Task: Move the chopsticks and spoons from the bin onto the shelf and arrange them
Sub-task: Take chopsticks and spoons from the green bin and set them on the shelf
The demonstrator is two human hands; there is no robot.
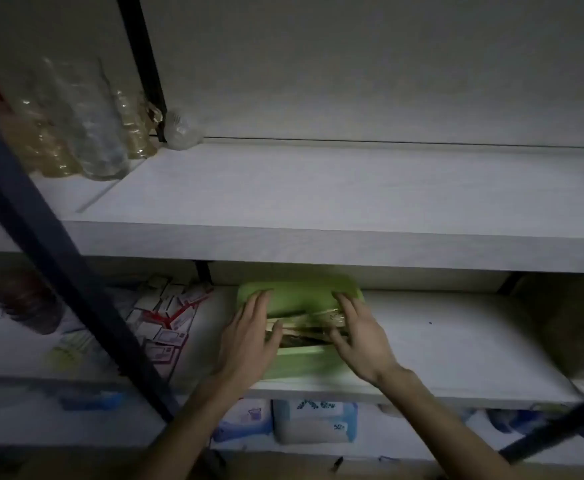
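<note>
A green plastic bin (297,296) stands on the lower white shelf (457,341), partly under the upper shelf (318,202). Inside it lie packets of chopsticks and spoons (304,327), blurred and dim. My left hand (249,337) holds the bin's left side, fingers over the far rim and thumb down in the bin. My right hand (360,334) holds the right side, fingers stretched along the rim and thumb at the packets. The bin's near wall (301,362) shows between my wrists.
Clear plastic bottles (86,123) stand at the upper shelf's left end. Small red-and-white boxes (166,317) lie left of the bin. A dark diagonal frame bar (58,265) crosses the left. Wipe packs (315,424) sit on the shelf below.
</note>
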